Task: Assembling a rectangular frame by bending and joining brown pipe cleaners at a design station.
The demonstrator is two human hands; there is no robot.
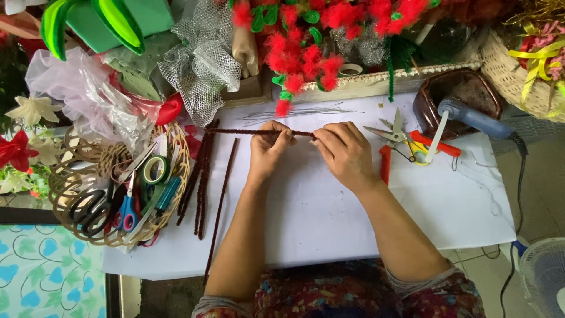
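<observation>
while both hands, left hand [268, 150], right hand [344, 153], pinch it shut, thin fuzzy dark brown pipe cleaner [247, 132] lies straight, level

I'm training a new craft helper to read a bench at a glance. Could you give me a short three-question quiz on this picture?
1. True or false: both hands pinch the same dark stem.
2. Where do the blue-handled scissors lie? A) in the basket B) on the white sheet C) in the brown tray
3. What tool rests across the brown tray, with a cord running off the table?

Key
1. True: left hand and right hand grip it side by side.
2. A
3. The glue gun.
</observation>
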